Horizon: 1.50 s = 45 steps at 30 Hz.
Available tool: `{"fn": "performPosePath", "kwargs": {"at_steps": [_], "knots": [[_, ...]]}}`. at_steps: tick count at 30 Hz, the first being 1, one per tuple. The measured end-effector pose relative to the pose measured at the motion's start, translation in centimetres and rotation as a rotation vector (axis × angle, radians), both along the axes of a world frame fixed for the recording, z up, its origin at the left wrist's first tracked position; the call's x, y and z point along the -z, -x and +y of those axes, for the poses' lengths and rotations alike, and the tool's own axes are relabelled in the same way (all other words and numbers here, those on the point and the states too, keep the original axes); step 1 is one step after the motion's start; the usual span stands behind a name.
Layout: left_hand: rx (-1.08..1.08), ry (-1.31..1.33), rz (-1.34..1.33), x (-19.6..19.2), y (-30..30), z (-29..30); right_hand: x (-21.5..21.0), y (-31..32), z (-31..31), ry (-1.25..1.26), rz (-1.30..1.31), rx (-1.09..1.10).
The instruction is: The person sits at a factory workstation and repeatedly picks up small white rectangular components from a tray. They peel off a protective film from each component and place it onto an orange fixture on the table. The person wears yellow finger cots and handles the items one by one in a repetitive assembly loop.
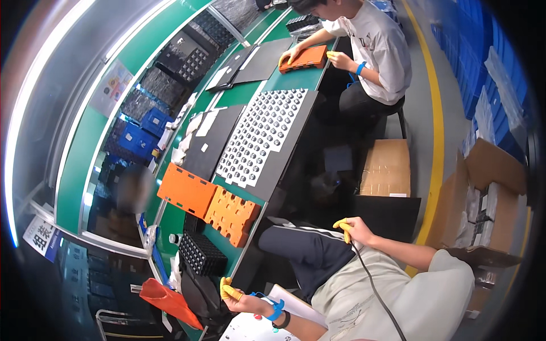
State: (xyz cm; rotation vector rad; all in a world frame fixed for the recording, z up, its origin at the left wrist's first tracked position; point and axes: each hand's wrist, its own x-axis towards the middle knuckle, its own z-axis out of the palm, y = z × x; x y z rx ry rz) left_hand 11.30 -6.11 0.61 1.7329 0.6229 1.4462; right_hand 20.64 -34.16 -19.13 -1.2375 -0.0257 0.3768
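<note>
My left hand (232,294), with yellow finger covers and a blue wrist strap, is raised near the table's near edge. Its fingers are bent but apart, and nothing shows in them. Beside it stands a black grid tray (202,254) of small compartments. Over my lap, my right hand (354,231) has its yellow-covered fingers curled in on a black cable (372,282), which runs down across my shirt. Beyond the tray, an orange slotted panel (186,190) lies next to an orange molded block (231,216) with cut-outs. Neither hand touches them.
Rows of small dark round parts (264,133) stand on a white sheet on the green table. Farther off, a seated co-worker (378,54) handles an orange case (304,59). Cardboard boxes (387,169) stand at the right; an orange bag (168,301) hangs lower left.
</note>
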Motion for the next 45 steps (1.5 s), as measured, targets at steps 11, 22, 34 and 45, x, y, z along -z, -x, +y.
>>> {"fn": "performPosePath", "kwargs": {"at_steps": [11,22,34,45], "knots": [[0.051,-0.004,0.106,-0.3,-4.9,4.5,2.0,-2.4,1.4,0.023,0.244,0.003],[-0.219,-0.194,0.478,4.5,-11.2,11.5,8.7,-7.1,4.5,0.16,0.319,-0.058],[-0.131,-0.246,0.467,8.6,-13.4,10.9,7.7,-9.4,7.0,0.296,0.29,-0.044],[0.001,-0.227,0.422,8.3,-12.9,11.1,6.0,-10.2,9.5,0.377,0.275,-0.102]]}}
